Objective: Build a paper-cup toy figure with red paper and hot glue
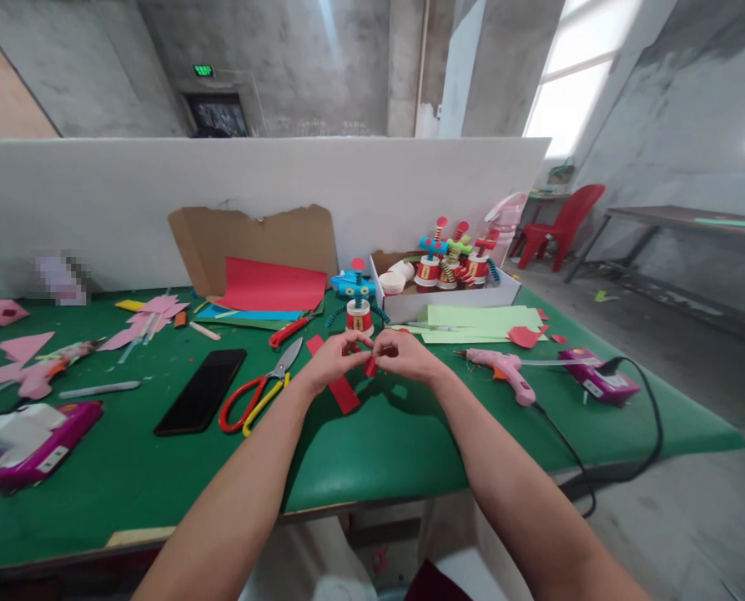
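My left hand and my right hand meet over the green table, fingers pinched together on a small piece of red paper. A red paper strip lies under and beside my left hand. Just beyond my hands stands a paper-cup figure with a blue head and coiled dark arms. Scissors with red and yellow handles rest left of my left forearm. To the right of my right hand lies a pink glue gun, its cord running off the table edge.
A white box at the back holds several similar cup figures. Green paper sheets, red paper, a craft knife, a black phone and another glue gun lie around. Purple power strips sit at both sides.
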Motion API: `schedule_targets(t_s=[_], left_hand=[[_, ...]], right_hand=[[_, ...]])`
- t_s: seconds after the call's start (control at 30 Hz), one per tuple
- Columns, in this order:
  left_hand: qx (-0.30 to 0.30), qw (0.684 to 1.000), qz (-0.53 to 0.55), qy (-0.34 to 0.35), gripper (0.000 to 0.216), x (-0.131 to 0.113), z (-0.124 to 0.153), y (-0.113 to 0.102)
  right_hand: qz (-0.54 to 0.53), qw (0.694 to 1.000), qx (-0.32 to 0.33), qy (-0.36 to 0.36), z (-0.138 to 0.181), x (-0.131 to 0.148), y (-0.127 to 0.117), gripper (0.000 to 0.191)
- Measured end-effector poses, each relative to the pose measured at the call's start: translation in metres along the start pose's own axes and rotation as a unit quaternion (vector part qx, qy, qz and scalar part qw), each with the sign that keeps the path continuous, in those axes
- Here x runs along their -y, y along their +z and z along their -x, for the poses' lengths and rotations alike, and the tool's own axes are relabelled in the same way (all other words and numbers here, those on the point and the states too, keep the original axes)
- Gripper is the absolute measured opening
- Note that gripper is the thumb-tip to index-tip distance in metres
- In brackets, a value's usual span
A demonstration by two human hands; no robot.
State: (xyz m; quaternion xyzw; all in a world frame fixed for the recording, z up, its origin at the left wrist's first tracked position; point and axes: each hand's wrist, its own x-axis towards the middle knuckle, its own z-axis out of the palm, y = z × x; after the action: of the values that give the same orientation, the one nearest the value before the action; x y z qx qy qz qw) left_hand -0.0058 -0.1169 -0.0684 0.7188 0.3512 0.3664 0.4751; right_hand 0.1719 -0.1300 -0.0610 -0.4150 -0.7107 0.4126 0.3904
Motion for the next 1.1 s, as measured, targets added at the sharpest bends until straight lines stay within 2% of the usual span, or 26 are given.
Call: schedule_targets(t_s=[0.37, 0.5, 0.6, 0.67, 0.7, 0.8, 0.83, 0.87, 0.93, 1.03, 1.1], left_hand=[[0.037, 0.999, -0.032, -0.006, 0.022, 0.002, -0.001, 0.001], [0.038, 0.999, -0.022, 0.007, 0.022, 0.002, 0.0, 0.001], [0.031, 0.999, 0.016, -0.009, 0.023, 0.0, 0.001, 0.003], [0.005, 0.998, 0.058, -0.018, 0.025, -0.002, 0.001, 0.003], [-0.02, 0.996, 0.083, -0.019, 0.027, -0.003, 0.001, 0.003], [-0.128, 0.978, 0.162, -0.015, 0.03, -0.002, -0.002, 0.002], [-0.164, 0.969, 0.184, -0.012, 0.031, -0.001, -0.004, 0.001], [-0.193, 0.96, 0.203, -0.009, 0.032, 0.0, -0.006, 0.001], [-0.235, 0.944, 0.23, 0.002, 0.035, 0.002, -0.008, 0.002], [-0.272, 0.927, 0.258, 0.016, 0.039, 0.003, -0.011, 0.007], [-0.291, 0.919, 0.265, 0.024, 0.041, 0.004, -0.012, 0.01]], right_hand=[[0.102, 0.994, 0.022, -0.026, 0.004, 0.004, -0.004, 0.012], [0.075, 0.996, 0.034, -0.016, 0.006, 0.003, -0.004, 0.011], [0.008, 0.999, 0.035, 0.003, 0.005, 0.004, -0.004, 0.013], [-0.062, 0.998, -0.008, -0.002, 0.002, 0.003, -0.005, 0.02], [-0.101, 0.994, -0.05, -0.005, 0.001, 0.003, -0.006, 0.023], [-0.203, 0.958, -0.203, 0.018, -0.006, -0.003, -0.006, 0.025], [-0.231, 0.944, -0.235, 0.037, -0.007, -0.006, -0.005, 0.03], [-0.255, 0.933, -0.249, 0.054, -0.009, -0.008, -0.003, 0.034], [-0.295, 0.923, -0.235, 0.077, -0.011, -0.011, 0.004, 0.039], [-0.343, 0.915, -0.196, 0.083, -0.01, -0.01, 0.017, 0.044], [-0.36, 0.91, -0.191, 0.078, -0.009, -0.007, 0.026, 0.047]])
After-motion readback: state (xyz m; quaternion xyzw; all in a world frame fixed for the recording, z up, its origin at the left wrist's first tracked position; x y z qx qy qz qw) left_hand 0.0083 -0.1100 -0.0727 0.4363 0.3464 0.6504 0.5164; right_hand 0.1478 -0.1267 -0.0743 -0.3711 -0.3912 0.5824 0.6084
